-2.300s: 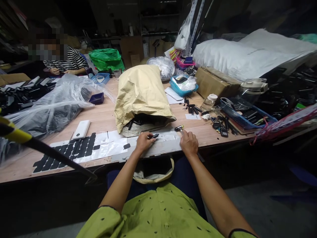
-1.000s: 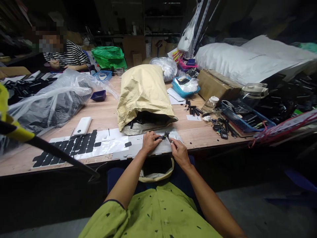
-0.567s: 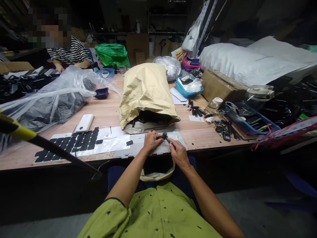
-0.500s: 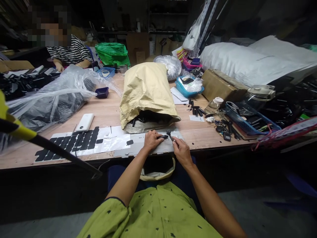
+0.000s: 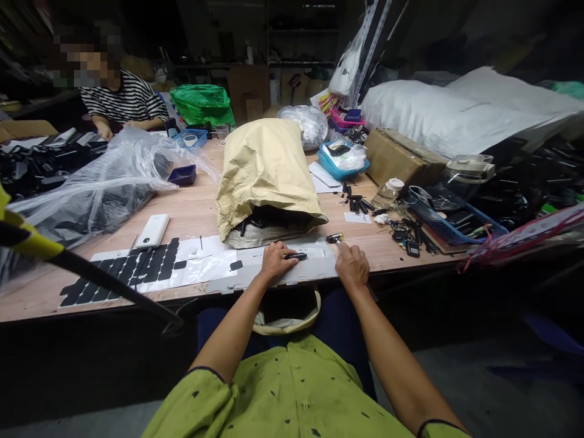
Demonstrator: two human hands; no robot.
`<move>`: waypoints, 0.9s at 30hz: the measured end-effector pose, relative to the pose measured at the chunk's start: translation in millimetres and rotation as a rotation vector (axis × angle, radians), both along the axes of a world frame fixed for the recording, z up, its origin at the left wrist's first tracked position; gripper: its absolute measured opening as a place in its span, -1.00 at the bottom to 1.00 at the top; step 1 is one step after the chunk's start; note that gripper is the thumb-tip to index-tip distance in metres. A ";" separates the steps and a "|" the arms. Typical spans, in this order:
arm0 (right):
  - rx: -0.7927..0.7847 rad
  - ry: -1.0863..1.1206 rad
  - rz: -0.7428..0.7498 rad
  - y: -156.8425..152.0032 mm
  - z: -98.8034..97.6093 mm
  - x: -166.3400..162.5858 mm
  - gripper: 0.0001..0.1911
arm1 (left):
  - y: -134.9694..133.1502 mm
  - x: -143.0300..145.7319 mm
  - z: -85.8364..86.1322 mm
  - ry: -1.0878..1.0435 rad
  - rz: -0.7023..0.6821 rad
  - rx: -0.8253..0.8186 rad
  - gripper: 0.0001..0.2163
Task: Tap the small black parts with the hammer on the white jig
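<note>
On the grey sheet (image 5: 319,266) at the table's front edge, my left hand (image 5: 275,260) pinches a slim black piece (image 5: 298,256) that lies flat; its exact kind is too small to make out. My right hand (image 5: 352,266) is closed around the handle of a small hammer (image 5: 334,238), whose head is dark with a yellowish part. The hammer head is held to the right of the black piece, apart from it. Just beyond my hands lies a large cream sack (image 5: 267,155), its dark mouth facing me with black pieces inside.
A white power bank (image 5: 153,231) and a sheet of black stickers (image 5: 123,271) lie left. Loose black parts (image 5: 358,202), a glass jar (image 5: 387,193) and a blue basket (image 5: 456,219) stand right. An open bag (image 5: 286,319) is at my lap. A co-worker (image 5: 123,100) sits far left.
My right hand has moved the hammer to the right, away from the black piece. My left hand stays on the piece. The whole view has shifted slightly.
</note>
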State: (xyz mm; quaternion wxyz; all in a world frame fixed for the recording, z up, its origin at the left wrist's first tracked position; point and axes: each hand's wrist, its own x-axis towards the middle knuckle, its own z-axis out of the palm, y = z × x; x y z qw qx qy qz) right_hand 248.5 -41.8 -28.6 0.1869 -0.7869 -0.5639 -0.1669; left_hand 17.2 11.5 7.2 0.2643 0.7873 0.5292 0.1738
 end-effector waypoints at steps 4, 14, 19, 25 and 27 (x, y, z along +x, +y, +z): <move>-0.003 -0.041 0.003 1.7 -2.6 -1.4 -0.66 | -14.4 -17.8 -0.6 -0.017 -0.168 0.005 -0.80; -0.004 -0.007 -0.005 1.8 -7.9 0.5 -0.66 | -81.0 -57.1 -17.9 -0.007 -0.301 0.188 -0.62; 0.016 0.004 0.009 2.1 -11.0 1.7 -0.66 | -19.2 -58.4 -3.5 -0.053 0.174 0.218 -0.74; 0.023 -0.012 0.008 3.5 -11.6 -0.3 -0.66 | 57.1 -68.9 27.1 0.257 0.671 0.158 -0.76; 0.017 -0.019 0.008 3.5 -11.1 -1.4 -0.66 | 67.5 -69.2 31.0 0.336 0.699 0.114 -0.77</move>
